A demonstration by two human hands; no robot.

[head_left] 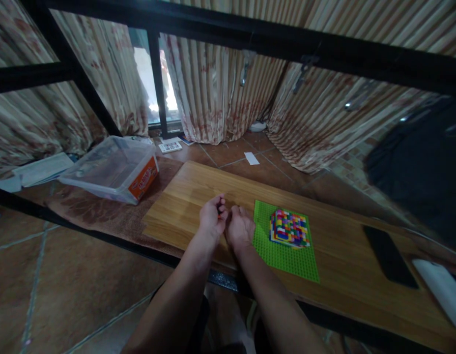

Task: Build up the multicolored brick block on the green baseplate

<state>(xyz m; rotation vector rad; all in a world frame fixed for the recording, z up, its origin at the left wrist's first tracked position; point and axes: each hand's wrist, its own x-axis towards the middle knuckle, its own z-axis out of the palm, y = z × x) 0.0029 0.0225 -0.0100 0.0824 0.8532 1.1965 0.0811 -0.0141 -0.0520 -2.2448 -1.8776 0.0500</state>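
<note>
My left hand (212, 218) and my right hand (240, 227) meet over the wooden board (198, 196), fingers curled together around a small red piece (219, 214) pinched between them. Just right of my right hand lies a green baseplate (287, 260). On it stands a low square block of multicoloured bricks (290, 228), several layers high. Neither hand touches the baseplate or the block.
A clear plastic tub with an orange label (113, 169) sits at the left on a brown mat. A black phone (389, 254) and a white object (440, 290) lie at the board's right end. Black frame bars cross overhead; curtains hang behind.
</note>
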